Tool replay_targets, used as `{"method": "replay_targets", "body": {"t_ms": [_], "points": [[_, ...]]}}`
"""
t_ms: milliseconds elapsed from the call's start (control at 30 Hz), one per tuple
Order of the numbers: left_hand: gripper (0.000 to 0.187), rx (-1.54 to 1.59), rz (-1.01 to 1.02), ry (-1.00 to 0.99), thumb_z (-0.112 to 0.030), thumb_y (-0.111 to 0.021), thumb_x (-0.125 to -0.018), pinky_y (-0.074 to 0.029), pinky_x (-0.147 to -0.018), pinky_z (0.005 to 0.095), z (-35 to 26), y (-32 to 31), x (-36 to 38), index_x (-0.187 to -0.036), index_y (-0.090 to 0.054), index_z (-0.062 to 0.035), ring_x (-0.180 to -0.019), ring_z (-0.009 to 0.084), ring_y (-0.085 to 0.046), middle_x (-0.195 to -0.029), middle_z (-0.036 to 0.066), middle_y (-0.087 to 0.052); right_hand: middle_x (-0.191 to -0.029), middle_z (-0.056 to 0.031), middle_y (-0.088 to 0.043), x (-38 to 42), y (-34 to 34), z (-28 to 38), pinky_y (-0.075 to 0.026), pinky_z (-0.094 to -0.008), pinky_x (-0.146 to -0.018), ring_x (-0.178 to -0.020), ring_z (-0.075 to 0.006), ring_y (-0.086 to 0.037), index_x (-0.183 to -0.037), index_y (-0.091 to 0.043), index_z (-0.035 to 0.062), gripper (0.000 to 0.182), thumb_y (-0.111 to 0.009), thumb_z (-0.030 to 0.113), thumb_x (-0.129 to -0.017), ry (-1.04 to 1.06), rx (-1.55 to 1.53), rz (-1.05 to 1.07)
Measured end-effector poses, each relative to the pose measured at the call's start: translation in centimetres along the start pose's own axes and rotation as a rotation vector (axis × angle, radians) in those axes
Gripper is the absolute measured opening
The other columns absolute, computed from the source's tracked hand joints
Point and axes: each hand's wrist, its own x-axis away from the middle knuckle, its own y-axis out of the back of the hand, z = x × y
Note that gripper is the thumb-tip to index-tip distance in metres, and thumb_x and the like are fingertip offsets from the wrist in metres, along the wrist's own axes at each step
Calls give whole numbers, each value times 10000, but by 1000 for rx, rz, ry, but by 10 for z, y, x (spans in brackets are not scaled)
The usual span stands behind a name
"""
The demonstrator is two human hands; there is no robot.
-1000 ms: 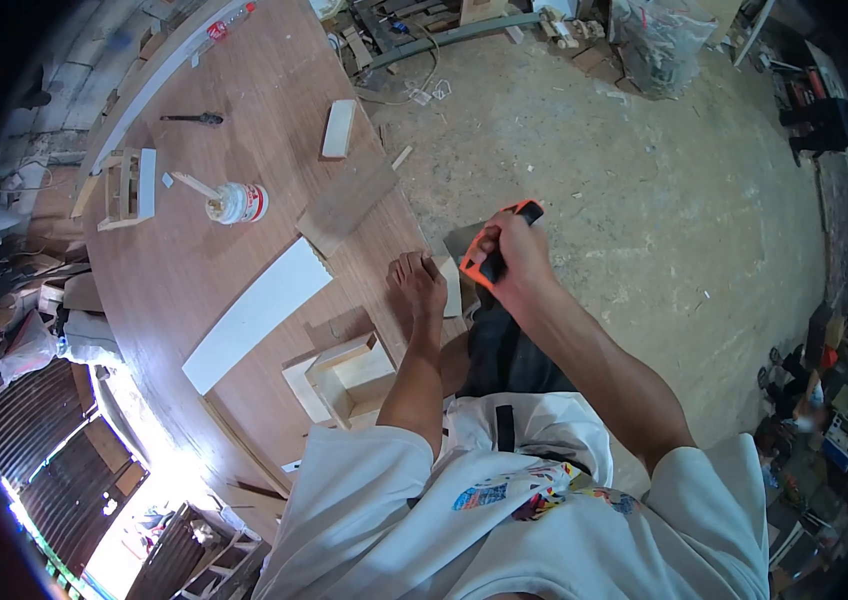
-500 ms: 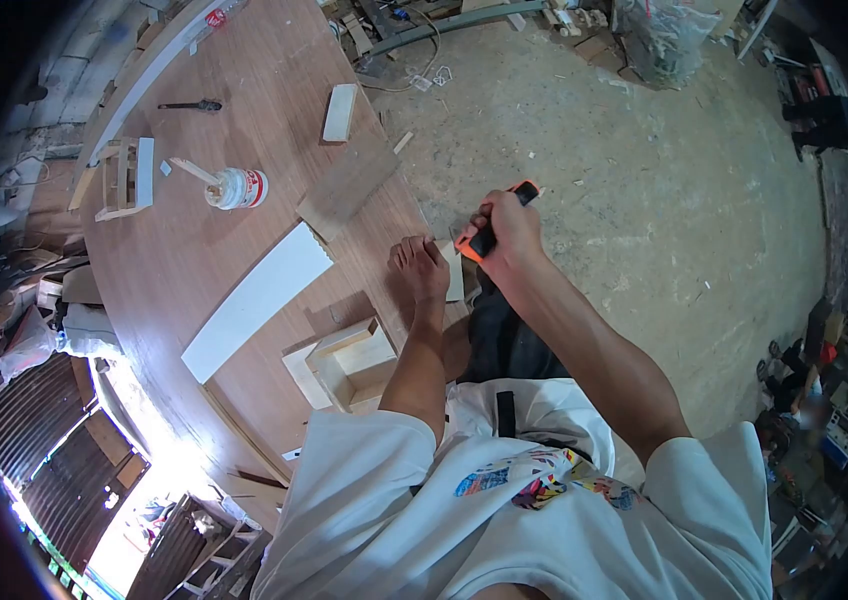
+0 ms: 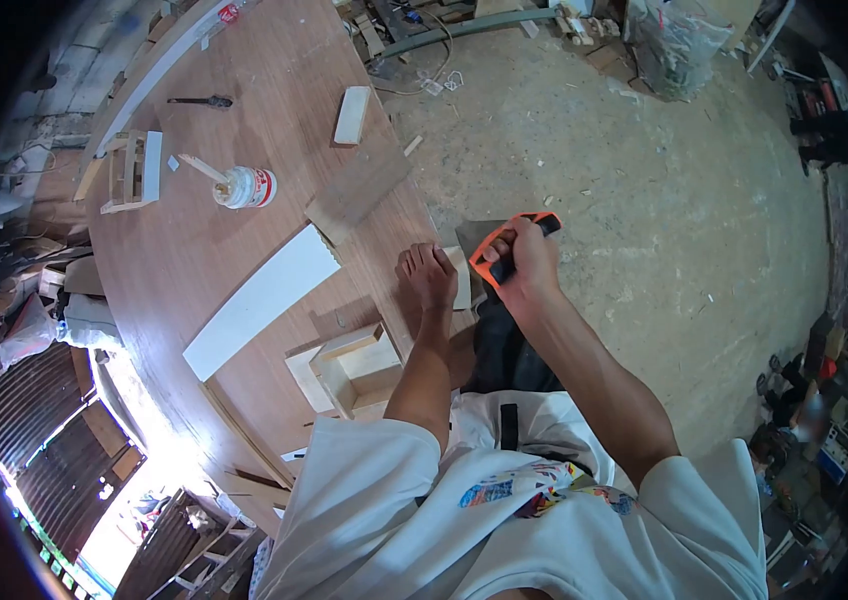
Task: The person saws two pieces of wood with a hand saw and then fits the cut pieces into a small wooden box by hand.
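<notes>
In my right hand (image 3: 528, 265) is a handsaw, its orange and black handle (image 3: 485, 256) wrapped by my fingers. Part of the saw's grey blade (image 3: 472, 234) shows beyond the handle, by the table edge. My left hand (image 3: 428, 276) presses down at that edge, fingers curled, holding a white board (image 3: 460, 279) that juts past the tabletop; much of the board is hidden under the hand. Close to my left forearm sits a small open wooden box (image 3: 364, 370). A long, curved white panel (image 3: 262, 302) lies to the left of it.
On the wooden table (image 3: 289, 130) stand a glue jar (image 3: 246, 187) with a stick in it and a small wooden frame (image 3: 131, 172). A brown board (image 3: 359, 193), a white block (image 3: 351, 115) and a dark tool (image 3: 206, 102) lie there too. A plastic bag (image 3: 679, 45) rests on the floor.
My right hand and the saw have moved slightly down, and the handle has turned so more blade shows. My left hand stays on the board; the whole view has shifted a little.
</notes>
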Motion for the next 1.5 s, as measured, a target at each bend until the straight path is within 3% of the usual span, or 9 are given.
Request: {"method": "replay_targets", "body": {"t_ms": [567, 967, 1067, 1167, 1267, 1300, 1500], "points": [[140, -24, 5, -10, -168, -485, -888, -340, -881, 472, 1, 6, 11, -881, -538, -39, -929, 349, -487, -886, 140, -524, -604, -54, -376, -17, 7, -18, -370, -322, -438, -481, -159, -367, -741, -399, 52, 100, -450, 16, -819, -15, -120, -78], [157, 15, 16, -19, -179, -475, -893, -355, -861, 465, -5, 5, -2, -881, -538, -36, -926, 352, -491, -894, 149, -528, -611, -55, -392, -34, 10, -24, -376, -330, -406, -465, -168, -395, -787, -390, 61, 91, -435, -12, -816, -28, -94, -96], [160, -47, 0, -46, -180, -478, -891, -364, -852, 461, -4, 7, 2, -884, -537, -31, -922, 355, -495, -896, 157, -529, -613, -54, -389, -35, 6, -25, -375, -328, -402, -458, -168, -393, -793, -386, 64, 94, -435, 16, -857, 14, -85, -82], [164, 9, 31, -7, -178, -476, -892, -365, -852, 462, -4, 6, 1, -885, -535, -25, -918, 362, -497, -893, 165, -526, -620, -41, -389, -21, 3, -20, -357, -302, -439, -501, -143, -382, -707, -405, 44, 123, -423, -12, -814, 24, -47, -113], [166, -27, 43, -3, -177, -474, -895, -368, -846, 459, -4, 10, 9, -888, -533, -23, -914, 359, -497, -890, 163, -525, -609, -51, -390, -34, 15, -28, -386, -326, -401, -452, -160, -380, -805, -393, 66, 78, -432, 19, -853, 2, -78, -87], [163, -33, 44, -11, -175, -474, -894, -368, -840, 461, -5, 10, 7, -885, -534, -24, -913, 358, -498, -889, 161, -525, -613, -48, -389, -42, 11, -31, -380, -324, -405, -457, -153, -373, -796, -398, 58, 84, -433, 39, -870, 24, -32, -158], [151, -14, 15, -12, -168, -477, -888, -361, -852, 473, -6, 8, 2, -874, -535, -30, -914, 350, -500, -886, 156, -526, -623, -46, -388, -43, 18, -29, -377, -328, -417, -467, -159, -378, -784, -393, 57, 86, -444, -3, -820, -21, -130, -112]]}}
